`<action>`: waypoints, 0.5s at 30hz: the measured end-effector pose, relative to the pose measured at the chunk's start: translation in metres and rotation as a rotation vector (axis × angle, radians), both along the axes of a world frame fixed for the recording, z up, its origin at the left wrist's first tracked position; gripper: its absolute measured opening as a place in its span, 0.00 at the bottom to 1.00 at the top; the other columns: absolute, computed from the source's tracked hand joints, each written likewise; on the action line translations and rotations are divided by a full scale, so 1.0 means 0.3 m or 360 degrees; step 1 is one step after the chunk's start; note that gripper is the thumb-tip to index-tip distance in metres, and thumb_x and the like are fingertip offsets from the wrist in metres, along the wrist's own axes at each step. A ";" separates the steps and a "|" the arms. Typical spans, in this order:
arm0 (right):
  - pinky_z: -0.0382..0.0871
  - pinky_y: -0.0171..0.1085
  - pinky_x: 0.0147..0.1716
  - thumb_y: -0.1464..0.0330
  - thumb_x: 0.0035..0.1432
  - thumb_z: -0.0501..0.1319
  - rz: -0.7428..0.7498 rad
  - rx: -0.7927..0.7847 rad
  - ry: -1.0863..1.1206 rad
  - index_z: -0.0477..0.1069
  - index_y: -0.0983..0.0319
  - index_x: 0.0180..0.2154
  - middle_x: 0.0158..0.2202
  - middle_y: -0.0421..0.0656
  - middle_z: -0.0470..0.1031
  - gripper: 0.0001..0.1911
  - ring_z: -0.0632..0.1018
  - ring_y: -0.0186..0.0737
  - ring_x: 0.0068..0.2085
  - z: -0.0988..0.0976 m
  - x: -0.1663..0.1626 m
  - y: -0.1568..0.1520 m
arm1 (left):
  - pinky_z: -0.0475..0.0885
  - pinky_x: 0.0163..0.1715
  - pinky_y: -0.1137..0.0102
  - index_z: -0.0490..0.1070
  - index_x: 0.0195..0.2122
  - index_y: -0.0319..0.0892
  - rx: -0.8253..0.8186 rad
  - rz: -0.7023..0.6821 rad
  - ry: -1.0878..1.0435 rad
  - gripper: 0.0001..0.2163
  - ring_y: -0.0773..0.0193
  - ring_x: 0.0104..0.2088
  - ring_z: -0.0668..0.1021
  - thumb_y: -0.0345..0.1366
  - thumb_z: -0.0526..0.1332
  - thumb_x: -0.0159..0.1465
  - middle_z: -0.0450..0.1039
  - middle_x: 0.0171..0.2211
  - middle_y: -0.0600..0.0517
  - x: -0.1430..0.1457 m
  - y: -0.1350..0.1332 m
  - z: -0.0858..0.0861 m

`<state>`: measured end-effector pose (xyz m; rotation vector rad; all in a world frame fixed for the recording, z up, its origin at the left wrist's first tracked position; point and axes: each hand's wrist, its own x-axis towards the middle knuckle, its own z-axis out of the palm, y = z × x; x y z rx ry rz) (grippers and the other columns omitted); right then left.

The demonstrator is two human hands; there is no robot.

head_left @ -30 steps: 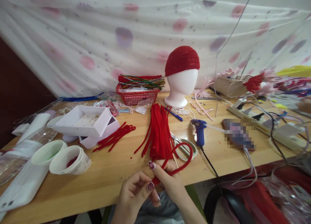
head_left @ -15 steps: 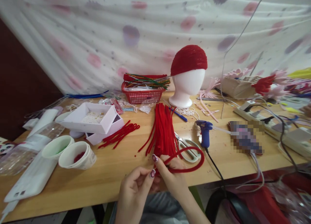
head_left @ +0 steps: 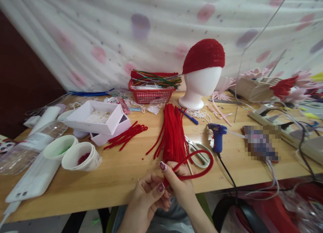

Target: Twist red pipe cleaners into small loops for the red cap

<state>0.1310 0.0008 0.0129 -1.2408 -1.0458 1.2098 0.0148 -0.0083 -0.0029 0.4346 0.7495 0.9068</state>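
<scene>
A red pipe cleaner [head_left: 205, 174] is bent into a wide loop that sticks out to the right of my hands. My right hand [head_left: 178, 179] pinches its two ends together near the table's front edge. At the same spot the thumb and fingers of my left hand [head_left: 148, 196] close on the pipe cleaner's ends; the exact grip is partly hidden. Just beyond my hands lies a thick bundle of straight red pipe cleaners [head_left: 174, 135]. Scissors [head_left: 200, 154] with pale handles rest beside it, partly behind the loop.
A blue glue gun [head_left: 217, 137] stands at the right, its cord running off the front edge. Farther back are a white foam head [head_left: 202, 86] with a red covering and a red basket [head_left: 152, 95]. Looped red pipe cleaners [head_left: 126, 135], white boxes [head_left: 96, 117] and paper cups [head_left: 82, 157] sit left.
The view has shifted slightly, so the table things appear a little to the right. My left hand's fingers have rolled and spread somewhat at the pipe cleaner's ends; the loop stays in my right hand.
</scene>
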 end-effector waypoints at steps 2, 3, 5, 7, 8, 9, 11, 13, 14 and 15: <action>0.45 0.31 0.11 0.46 0.56 0.62 -0.0005 -0.0001 0.0051 0.57 0.58 0.16 0.10 0.32 0.56 0.30 0.55 0.27 0.13 -0.006 -0.003 0.003 | 0.70 0.17 0.77 0.69 0.26 0.40 0.0057 -0.0060 0.0012 0.22 0.71 0.15 0.74 0.48 0.77 0.45 0.74 0.17 0.56 0.000 -0.003 -0.006; 0.44 0.31 0.11 0.46 0.55 0.62 -0.0013 0.0012 0.0069 0.57 0.58 0.15 0.10 0.32 0.55 0.30 0.55 0.26 0.13 -0.010 -0.005 0.006 | 0.70 0.17 0.77 0.69 0.26 0.40 0.0089 -0.0087 0.0033 0.21 0.71 0.15 0.74 0.50 0.76 0.47 0.74 0.17 0.55 -0.001 -0.004 -0.009; 0.45 0.31 0.12 0.45 0.52 0.64 -0.0030 0.0044 0.0096 0.55 0.59 0.14 0.11 0.32 0.55 0.32 0.55 0.26 0.15 -0.018 -0.008 0.011 | 0.67 0.16 0.78 0.69 0.25 0.40 0.0177 -0.0162 0.0065 0.21 0.72 0.13 0.71 0.53 0.72 0.51 0.73 0.15 0.56 -0.004 -0.004 -0.019; 0.45 0.31 0.13 0.45 0.52 0.64 -0.0022 0.0058 0.0120 0.55 0.59 0.13 0.12 0.33 0.55 0.32 0.55 0.26 0.15 -0.024 -0.012 0.014 | 0.60 0.13 0.80 0.69 0.25 0.40 0.0303 -0.0234 0.0060 0.22 0.75 0.11 0.65 0.56 0.70 0.53 0.69 0.12 0.57 -0.009 -0.005 -0.034; 0.45 0.31 0.13 0.45 0.52 0.64 -0.0009 0.0056 0.0134 0.56 0.59 0.13 0.11 0.33 0.55 0.32 0.55 0.26 0.15 -0.026 -0.015 0.014 | 0.56 0.12 0.80 0.69 0.25 0.40 0.0371 -0.0248 0.0054 0.23 0.77 0.10 0.62 0.57 0.69 0.54 0.67 0.11 0.58 -0.011 -0.006 -0.042; 0.45 0.31 0.13 0.45 0.52 0.63 0.0004 0.0053 0.0147 0.56 0.59 0.14 0.11 0.32 0.55 0.32 0.55 0.26 0.15 -0.027 -0.018 0.014 | 0.53 0.11 0.80 0.68 0.24 0.41 0.0427 -0.0236 0.0067 0.23 0.78 0.10 0.59 0.57 0.68 0.54 0.66 0.11 0.59 -0.012 -0.007 -0.048; 0.43 0.31 0.13 0.44 0.52 0.63 0.0020 0.0052 0.0169 0.55 0.59 0.14 0.11 0.32 0.54 0.32 0.54 0.26 0.14 -0.031 -0.025 0.013 | 0.51 0.13 0.79 0.67 0.23 0.41 0.0493 -0.0146 0.0174 0.23 0.77 0.11 0.58 0.58 0.67 0.55 0.64 0.11 0.59 -0.012 -0.014 -0.050; 0.43 0.32 0.13 0.44 0.52 0.64 0.0019 0.0056 0.0181 0.55 0.59 0.14 0.11 0.32 0.54 0.32 0.54 0.26 0.15 -0.034 -0.031 0.012 | 0.52 0.15 0.78 0.66 0.22 0.42 0.0521 -0.0025 0.0350 0.24 0.76 0.12 0.59 0.59 0.66 0.55 0.63 0.11 0.59 -0.008 -0.023 -0.039; 0.43 0.32 0.13 0.44 0.52 0.64 0.0019 0.0058 0.0185 0.55 0.59 0.14 0.11 0.32 0.54 0.32 0.54 0.26 0.15 -0.036 -0.034 0.012 | 0.52 0.16 0.77 0.65 0.21 0.42 0.0538 0.0026 0.0435 0.25 0.76 0.13 0.58 0.60 0.65 0.55 0.63 0.11 0.59 -0.005 -0.029 -0.031; 0.44 0.32 0.13 0.44 0.52 0.64 0.0018 0.0061 0.0189 0.55 0.59 0.14 0.11 0.32 0.54 0.32 0.54 0.26 0.15 -0.038 -0.036 0.011 | 0.53 0.17 0.77 0.65 0.21 0.42 0.0558 0.0064 0.0506 0.25 0.75 0.13 0.58 0.61 0.65 0.55 0.62 0.11 0.58 -0.002 -0.034 -0.022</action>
